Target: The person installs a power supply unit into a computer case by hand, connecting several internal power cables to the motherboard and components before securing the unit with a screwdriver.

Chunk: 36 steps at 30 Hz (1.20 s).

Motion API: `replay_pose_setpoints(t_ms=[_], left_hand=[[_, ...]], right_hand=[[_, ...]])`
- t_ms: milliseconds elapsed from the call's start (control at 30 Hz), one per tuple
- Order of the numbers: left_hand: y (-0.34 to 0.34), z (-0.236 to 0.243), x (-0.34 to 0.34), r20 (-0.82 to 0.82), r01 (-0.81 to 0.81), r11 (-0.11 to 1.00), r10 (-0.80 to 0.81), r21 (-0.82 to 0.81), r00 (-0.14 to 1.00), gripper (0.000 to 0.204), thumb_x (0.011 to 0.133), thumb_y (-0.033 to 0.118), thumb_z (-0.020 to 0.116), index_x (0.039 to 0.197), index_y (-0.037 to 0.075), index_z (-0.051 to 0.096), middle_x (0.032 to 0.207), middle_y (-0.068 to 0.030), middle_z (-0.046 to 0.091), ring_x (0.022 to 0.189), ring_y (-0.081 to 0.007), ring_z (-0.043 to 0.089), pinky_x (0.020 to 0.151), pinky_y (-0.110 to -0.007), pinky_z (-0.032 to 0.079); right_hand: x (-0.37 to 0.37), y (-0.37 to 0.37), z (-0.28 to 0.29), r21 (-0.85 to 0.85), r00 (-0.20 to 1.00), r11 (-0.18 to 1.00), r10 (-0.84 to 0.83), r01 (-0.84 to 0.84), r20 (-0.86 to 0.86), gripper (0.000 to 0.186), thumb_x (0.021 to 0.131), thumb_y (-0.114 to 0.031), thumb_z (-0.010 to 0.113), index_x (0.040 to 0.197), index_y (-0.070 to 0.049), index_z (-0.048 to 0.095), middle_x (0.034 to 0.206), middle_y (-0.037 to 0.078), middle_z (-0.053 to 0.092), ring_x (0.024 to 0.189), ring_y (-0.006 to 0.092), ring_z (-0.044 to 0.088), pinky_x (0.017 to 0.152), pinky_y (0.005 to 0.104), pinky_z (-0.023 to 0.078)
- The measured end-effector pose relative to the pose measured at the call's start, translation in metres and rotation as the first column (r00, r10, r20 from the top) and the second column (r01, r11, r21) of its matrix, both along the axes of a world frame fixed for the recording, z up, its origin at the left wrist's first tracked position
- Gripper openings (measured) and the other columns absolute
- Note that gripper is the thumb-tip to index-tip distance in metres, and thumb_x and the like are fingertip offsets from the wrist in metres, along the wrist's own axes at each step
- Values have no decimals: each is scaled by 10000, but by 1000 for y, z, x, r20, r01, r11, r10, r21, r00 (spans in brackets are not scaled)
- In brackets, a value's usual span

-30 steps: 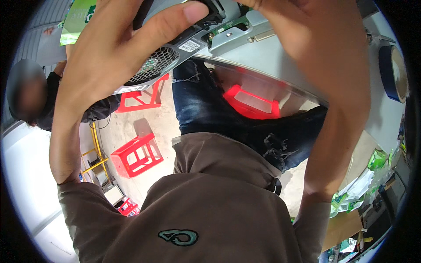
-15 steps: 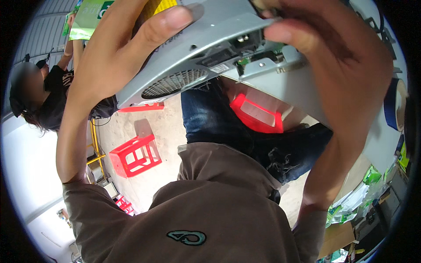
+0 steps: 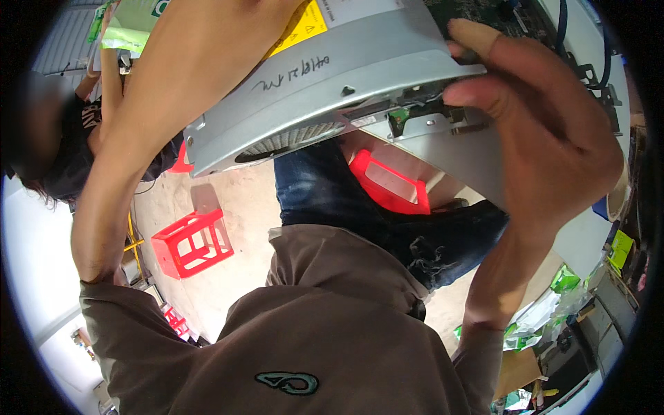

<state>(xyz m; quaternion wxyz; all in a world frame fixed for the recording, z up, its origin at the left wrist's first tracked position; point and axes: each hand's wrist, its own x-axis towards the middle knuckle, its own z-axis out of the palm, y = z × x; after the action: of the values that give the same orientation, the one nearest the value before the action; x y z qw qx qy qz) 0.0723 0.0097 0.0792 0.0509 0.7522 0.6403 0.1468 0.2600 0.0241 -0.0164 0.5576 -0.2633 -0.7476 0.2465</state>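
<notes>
Two hands hold big grey metal box w/ round fan grille (image 3: 325, 104), lifted up close to head, over lap, not on desk. Right hand (image 3: 546, 138): fingers clamped on box end by green board + metal bracket. Left hand (image 3: 207, 62) pressed on top, fingers out of view, can't tell grip. Box looks heavy, stiff, smooth, sharp edges. Best hold: solid metal sides, not board or wires. Red plastic crate (image 3: 190, 242) on floor below.

one head-worn fisheye view looking steeply down, close.

Grey metal case (image 3: 346, 83), yellow label (image 3: 308, 24); red stool (image 3: 190, 242); brown shirt (image 3: 311, 332).
</notes>
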Motion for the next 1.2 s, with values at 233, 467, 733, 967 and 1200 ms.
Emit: replay_pose_setpoints(t_ms=[233, 467, 733, 967, 1200], left_hand=[[5, -6, -4, -12, 82, 996, -81, 34, 997, 514, 1046, 437, 487, 1134, -59, 589, 865, -179, 635, 784, -228, 598, 718, -344, 480], [8, 3, -7, -1, 41, 999, -41, -19, 999, 478, 1051, 418, 483, 1127, -46, 564, 842, -215, 633, 784, -273, 624, 718, -372, 485], [23, 3, -31, -39, -42, 982, 36, -184, 999, 482, 1053, 434, 460, 1187, -23, 531, 838, -246, 622, 808, -377, 643, 719, -425, 494], [20, 9, -32, -146, 15, 979, -45, -201, 988, 460, 1074, 420, 380, 1178, -6, 518, 915, -258, 631, 863, -427, 634, 751, -494, 482], [24, -19, -39, -57, 152, 972, -144, 180, 988, 496, 1053, 403, 401, 1204, -33, 582, 1033, -249, 667, 983, -392, 640, 895, -411, 484]], right_hand=[[-8, 1, -19, -108, 976, 991, -98, 78, -197, 241, 789, 123, 722, 1028, 91, 710, 977, 192, 745, 875, 216, 740, 796, 303, 614], [-4, -8, 11, -129, 999, 991, -40, 43, 24, 281, 763, 191, 692, 1031, 107, 710, 956, 186, 744, 812, 199, 733, 736, 263, 601], [-3, -15, 15, -99, 998, 995, -22, 16, -59, 288, 715, 210, 713, 986, 114, 722, 925, 199, 745, 729, 217, 732, 640, 257, 597], [-7, -15, 15, -53, 996, 997, -67, 64, -62, 305, 702, 214, 688, 976, 89, 740, 881, 175, 753, 733, 205, 733, 630, 251, 580], [-13, -21, 36, -522, 974, 848, -181, 86, -134, 269, 741, 150, 679, 989, 71, 747, 871, 144, 756, 739, 177, 727, 657, 224, 549]])
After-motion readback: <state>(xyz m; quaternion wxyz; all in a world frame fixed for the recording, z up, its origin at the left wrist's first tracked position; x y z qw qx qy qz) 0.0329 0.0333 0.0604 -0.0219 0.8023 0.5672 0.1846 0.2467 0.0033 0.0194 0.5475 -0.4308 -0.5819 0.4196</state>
